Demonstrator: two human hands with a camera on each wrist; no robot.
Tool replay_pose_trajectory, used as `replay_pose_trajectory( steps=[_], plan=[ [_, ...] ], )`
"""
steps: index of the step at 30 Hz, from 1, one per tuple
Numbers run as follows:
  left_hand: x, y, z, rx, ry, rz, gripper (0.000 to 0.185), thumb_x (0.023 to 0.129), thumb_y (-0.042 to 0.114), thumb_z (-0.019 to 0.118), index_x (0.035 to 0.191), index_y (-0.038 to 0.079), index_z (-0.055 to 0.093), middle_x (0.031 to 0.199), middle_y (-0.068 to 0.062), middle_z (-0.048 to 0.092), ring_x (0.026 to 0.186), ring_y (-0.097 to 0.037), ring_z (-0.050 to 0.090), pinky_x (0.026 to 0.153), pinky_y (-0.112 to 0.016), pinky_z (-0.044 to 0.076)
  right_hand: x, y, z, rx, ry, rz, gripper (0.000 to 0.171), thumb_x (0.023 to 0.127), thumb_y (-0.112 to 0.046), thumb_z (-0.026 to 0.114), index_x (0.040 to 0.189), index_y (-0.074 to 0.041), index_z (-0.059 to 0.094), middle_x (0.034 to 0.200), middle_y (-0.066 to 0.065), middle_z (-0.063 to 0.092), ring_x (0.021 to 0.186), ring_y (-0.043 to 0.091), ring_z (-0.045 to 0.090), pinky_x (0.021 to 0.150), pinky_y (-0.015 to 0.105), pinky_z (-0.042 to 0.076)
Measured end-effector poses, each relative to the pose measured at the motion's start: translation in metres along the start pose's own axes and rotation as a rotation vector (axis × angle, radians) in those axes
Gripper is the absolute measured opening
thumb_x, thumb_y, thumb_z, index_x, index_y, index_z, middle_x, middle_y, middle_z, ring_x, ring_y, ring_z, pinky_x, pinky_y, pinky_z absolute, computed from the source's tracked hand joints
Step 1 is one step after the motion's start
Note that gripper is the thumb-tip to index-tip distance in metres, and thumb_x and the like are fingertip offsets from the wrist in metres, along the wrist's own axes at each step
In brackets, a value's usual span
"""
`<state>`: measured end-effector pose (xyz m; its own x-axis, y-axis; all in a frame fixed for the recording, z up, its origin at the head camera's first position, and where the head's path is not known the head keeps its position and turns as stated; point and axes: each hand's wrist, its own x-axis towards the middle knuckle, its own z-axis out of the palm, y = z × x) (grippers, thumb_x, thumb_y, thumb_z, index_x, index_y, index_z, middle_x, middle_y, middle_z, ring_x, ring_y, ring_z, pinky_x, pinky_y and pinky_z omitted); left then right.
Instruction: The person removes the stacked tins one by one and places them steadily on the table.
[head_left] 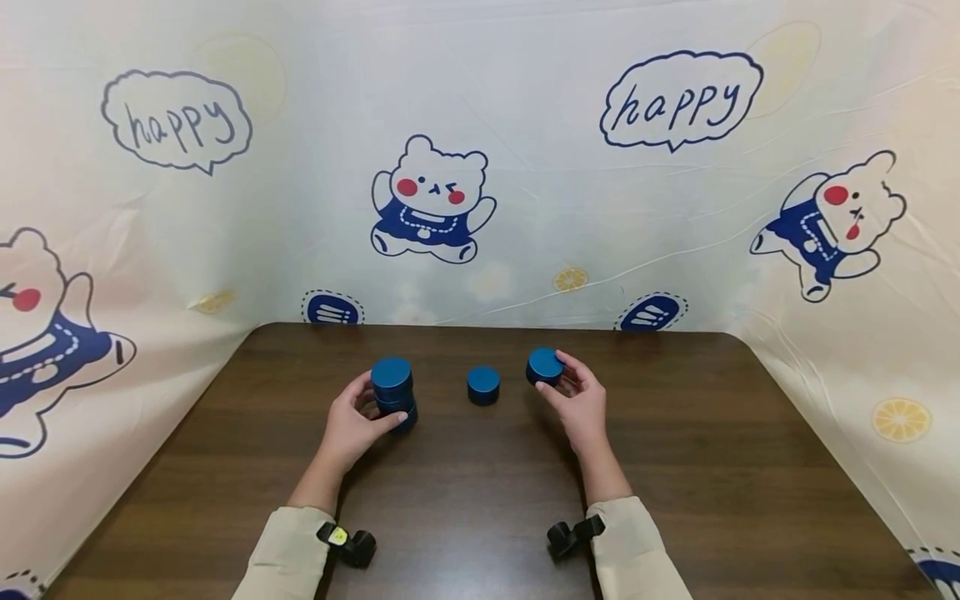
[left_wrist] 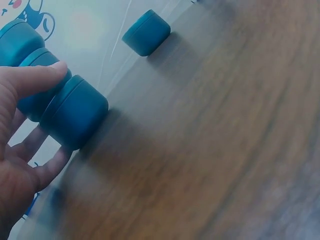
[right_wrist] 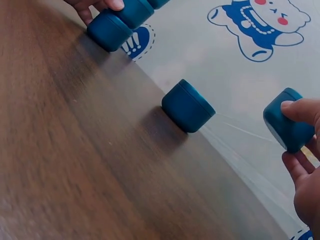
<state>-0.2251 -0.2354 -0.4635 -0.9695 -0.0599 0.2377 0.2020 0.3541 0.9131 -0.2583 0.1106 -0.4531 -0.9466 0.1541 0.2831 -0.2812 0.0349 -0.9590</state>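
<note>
On the left, my left hand [head_left: 358, 425] curls round a stack of three small round blue lidded jars [head_left: 392, 377]. In the left wrist view, its thumb lies across the middle jar [left_wrist: 45, 82] and fingertips reach the side of the bottom jar [left_wrist: 75, 115]. The jars sit slightly offset from one another. Between the hands, a single matching jar [head_left: 483, 385] stands upright on the table. My right hand [head_left: 581, 408] pinches another blue jar [right_wrist: 286, 117] between thumb and fingers. That jar is raised off the tabletop, and its pale underside shows in the right wrist view.
The brown wooden table [head_left: 465, 500] has rounded far corners. Behind it and along both sides hangs a pale printed cloth [head_left: 540, 208] with bears and lettering. Black cameras [head_left: 352, 546] are strapped at both wrists, over light sleeves [head_left: 637, 550].
</note>
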Motion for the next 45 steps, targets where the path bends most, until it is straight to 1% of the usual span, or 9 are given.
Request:
replay_pose_trajectory(
  steps=[4, 9, 15, 23, 30, 34, 45],
  plan=[
    [0.002, -0.001, 0.000, -0.004, 0.005, 0.010, 0.076, 0.074, 0.011, 0.087, 0.139, 0.006, 0.047, 0.132, -0.017, 0.054, 0.117, -0.036, 0.055, 0.097, -0.052, 0.048, 0.002, 0.003, -0.002, -0.053, -0.001, 0.045, 0.054, 0.079, 0.000, 0.079, 0.129, -0.007, 0.062, 0.128, 0.017, 0.058, 0.116, 0.030, 0.056, 0.102, 0.041, 0.045],
    [0.004, 0.000, 0.001, -0.010, 0.003, 0.005, 0.078, 0.073, 0.014, 0.088, 0.140, 0.007, 0.047, 0.133, -0.017, 0.054, 0.118, -0.036, 0.054, 0.097, -0.052, 0.047, 0.006, 0.007, -0.004, -0.124, -0.015, 0.113, 0.053, 0.079, -0.001, 0.080, 0.128, -0.010, 0.062, 0.127, 0.016, 0.058, 0.115, 0.031, 0.058, 0.100, 0.042, 0.047],
    [0.005, 0.001, 0.001, -0.012, 0.004, -0.012, 0.078, 0.074, 0.015, 0.087, 0.140, 0.008, 0.046, 0.135, -0.016, 0.053, 0.120, -0.036, 0.053, 0.097, -0.052, 0.047, 0.011, 0.008, -0.005, -0.188, -0.062, 0.164, 0.053, 0.078, -0.001, 0.080, 0.127, -0.008, 0.062, 0.129, 0.019, 0.057, 0.115, 0.033, 0.057, 0.098, 0.045, 0.048],
    [0.001, 0.002, 0.002, -0.027, -0.003, -0.024, 0.079, 0.075, 0.011, 0.086, 0.141, 0.005, 0.045, 0.135, -0.020, 0.053, 0.121, -0.038, 0.053, 0.098, -0.052, 0.046, 0.016, 0.015, -0.006, -0.258, -0.126, 0.251, 0.053, 0.077, 0.000, 0.080, 0.126, -0.009, 0.062, 0.132, 0.019, 0.055, 0.116, 0.036, 0.055, 0.098, 0.048, 0.048],
    [0.001, 0.002, 0.004, -0.024, -0.006, -0.021, 0.078, 0.074, 0.012, 0.086, 0.140, 0.008, 0.046, 0.135, -0.017, 0.053, 0.120, -0.037, 0.053, 0.097, -0.051, 0.047, 0.019, 0.021, -0.009, -0.302, -0.137, 0.253, 0.051, 0.078, 0.004, 0.079, 0.124, -0.007, 0.060, 0.135, 0.021, 0.053, 0.119, 0.039, 0.054, 0.100, 0.050, 0.046],
    [0.000, 0.003, 0.003, -0.025, -0.006, -0.016, 0.078, 0.074, 0.011, 0.087, 0.141, 0.008, 0.046, 0.135, -0.017, 0.053, 0.121, -0.037, 0.053, 0.097, -0.052, 0.047, 0.020, 0.023, -0.009, -0.314, -0.145, 0.248, 0.051, 0.078, 0.004, 0.079, 0.124, -0.007, 0.060, 0.135, 0.022, 0.052, 0.120, 0.039, 0.053, 0.101, 0.050, 0.045],
    [-0.001, 0.001, 0.001, -0.011, 0.001, -0.021, 0.078, 0.074, 0.010, 0.086, 0.140, 0.007, 0.046, 0.135, -0.017, 0.053, 0.120, -0.037, 0.053, 0.097, -0.052, 0.047, 0.015, 0.020, -0.005, -0.342, -0.144, 0.221, 0.046, 0.077, 0.000, 0.080, 0.118, -0.005, 0.062, 0.128, 0.022, 0.057, 0.115, 0.038, 0.056, 0.099, 0.050, 0.046]
  ],
)
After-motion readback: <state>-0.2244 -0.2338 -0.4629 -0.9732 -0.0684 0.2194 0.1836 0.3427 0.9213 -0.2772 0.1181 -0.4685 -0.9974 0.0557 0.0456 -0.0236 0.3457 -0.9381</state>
